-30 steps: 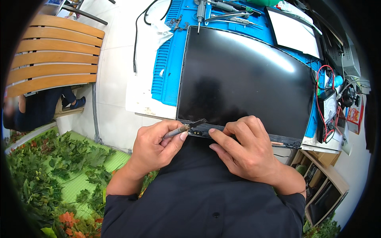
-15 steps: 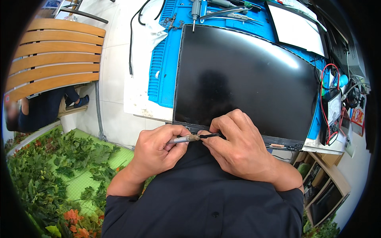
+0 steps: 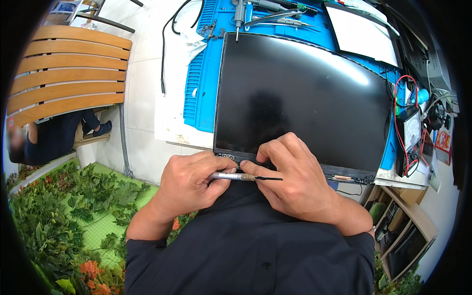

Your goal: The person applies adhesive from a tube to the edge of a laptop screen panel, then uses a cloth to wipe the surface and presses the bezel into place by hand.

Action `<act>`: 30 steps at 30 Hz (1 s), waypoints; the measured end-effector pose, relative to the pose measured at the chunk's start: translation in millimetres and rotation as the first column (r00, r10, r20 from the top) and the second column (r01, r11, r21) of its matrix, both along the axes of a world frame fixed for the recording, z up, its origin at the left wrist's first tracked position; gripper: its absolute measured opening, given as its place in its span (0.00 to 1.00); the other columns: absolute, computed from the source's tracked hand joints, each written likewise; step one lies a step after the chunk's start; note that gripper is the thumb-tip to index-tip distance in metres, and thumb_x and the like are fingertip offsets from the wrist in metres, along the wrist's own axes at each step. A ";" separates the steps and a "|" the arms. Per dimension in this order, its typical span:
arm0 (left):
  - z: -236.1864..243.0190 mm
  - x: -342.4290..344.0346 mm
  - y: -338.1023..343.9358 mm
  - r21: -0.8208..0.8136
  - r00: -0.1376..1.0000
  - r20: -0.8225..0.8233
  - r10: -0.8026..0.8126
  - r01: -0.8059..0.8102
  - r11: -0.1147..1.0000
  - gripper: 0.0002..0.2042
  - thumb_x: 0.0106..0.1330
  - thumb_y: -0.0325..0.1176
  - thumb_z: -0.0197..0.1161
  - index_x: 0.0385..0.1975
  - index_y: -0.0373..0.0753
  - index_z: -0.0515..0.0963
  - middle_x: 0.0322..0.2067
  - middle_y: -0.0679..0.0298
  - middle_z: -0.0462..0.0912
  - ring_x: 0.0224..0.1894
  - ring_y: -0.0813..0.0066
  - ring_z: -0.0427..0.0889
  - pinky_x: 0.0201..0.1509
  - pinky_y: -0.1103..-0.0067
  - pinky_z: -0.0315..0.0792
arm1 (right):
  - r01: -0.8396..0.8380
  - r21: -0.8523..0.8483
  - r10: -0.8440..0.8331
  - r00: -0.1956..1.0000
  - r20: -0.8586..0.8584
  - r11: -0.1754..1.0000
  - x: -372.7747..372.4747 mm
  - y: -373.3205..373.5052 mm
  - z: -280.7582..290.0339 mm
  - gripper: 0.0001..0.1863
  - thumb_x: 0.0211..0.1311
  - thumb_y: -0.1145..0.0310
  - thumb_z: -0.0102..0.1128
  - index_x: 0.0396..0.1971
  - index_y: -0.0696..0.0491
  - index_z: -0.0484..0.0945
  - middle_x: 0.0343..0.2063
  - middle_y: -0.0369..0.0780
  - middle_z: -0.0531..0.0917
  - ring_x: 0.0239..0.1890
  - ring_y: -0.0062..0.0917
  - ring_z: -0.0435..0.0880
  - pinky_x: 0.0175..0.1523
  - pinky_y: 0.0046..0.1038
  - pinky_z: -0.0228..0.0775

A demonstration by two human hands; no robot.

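Observation:
A black laptop screen panel (image 3: 305, 98) lies on the blue work mat (image 3: 200, 98), its lower edge overhanging toward me. My left hand (image 3: 191, 183) is closed around a slim silver pen-like tool (image 3: 230, 176) with a brownish collar and a thin black tip pointing right. Its fingertips sit by the panel's lower left corner. My right hand (image 3: 292, 179) has its fingers bent together at the same lower edge, just right of the left hand. The tool's black tip crosses in front of it. Whatever the right fingertips pinch is too hidden to make out.
Screwdrivers (image 3: 238, 19) and tweezers (image 3: 275, 17) lie beyond the panel, beside small metal hinges (image 3: 211, 30). A white sheet-like panel (image 3: 361, 37) is at far right, near red cables (image 3: 396, 118). A seated person (image 3: 54, 137) is left, by a slatted bench (image 3: 69, 73).
The tool has shifted slightly right and lies more level, its tip now over my right fingers. My right hand has moved a little left along the panel edge.

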State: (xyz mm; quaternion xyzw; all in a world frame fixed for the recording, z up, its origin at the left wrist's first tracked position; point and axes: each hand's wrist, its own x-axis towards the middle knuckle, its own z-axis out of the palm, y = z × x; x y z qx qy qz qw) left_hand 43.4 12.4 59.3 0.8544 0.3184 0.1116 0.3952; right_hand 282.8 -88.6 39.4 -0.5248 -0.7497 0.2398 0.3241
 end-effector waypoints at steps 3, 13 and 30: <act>-0.5 -1.3 0.1 0.004 1.000 -0.001 -0.012 0.012 1.000 0.12 0.57 0.24 0.77 0.42 0.41 0.91 0.26 0.64 0.87 0.24 0.67 0.86 0.27 0.71 0.77 | -0.022 0.000 0.022 1.000 0.014 1.000 -0.9 2.6 2.2 0.17 0.56 0.73 0.72 0.47 0.56 0.90 0.41 0.39 0.77 0.46 0.34 0.75 0.47 0.35 0.68; 8.5 -2.7 -4.2 -0.164 0.994 -0.014 0.109 -0.109 0.980 0.11 0.64 0.22 0.75 0.45 0.37 0.92 0.24 0.63 0.85 0.21 0.75 0.79 0.27 0.75 0.73 | -0.129 0.132 0.103 0.977 0.185 0.983 -2.1 6.8 1.1 0.13 0.60 0.68 0.68 0.42 0.57 0.87 0.42 0.40 0.78 0.43 0.32 0.74 0.44 0.33 0.66; -9.1 -23.6 14.3 -0.570 0.728 0.564 0.390 0.002 0.821 0.20 0.88 0.43 0.58 0.44 0.28 0.85 0.39 0.53 0.83 0.34 0.70 0.86 0.38 0.76 0.83 | -0.083 0.096 0.070 0.989 0.132 0.992 -2.9 0.8 -1.2 0.18 0.58 0.70 0.68 0.49 0.58 0.89 0.45 0.42 0.81 0.46 0.34 0.78 0.48 0.35 0.74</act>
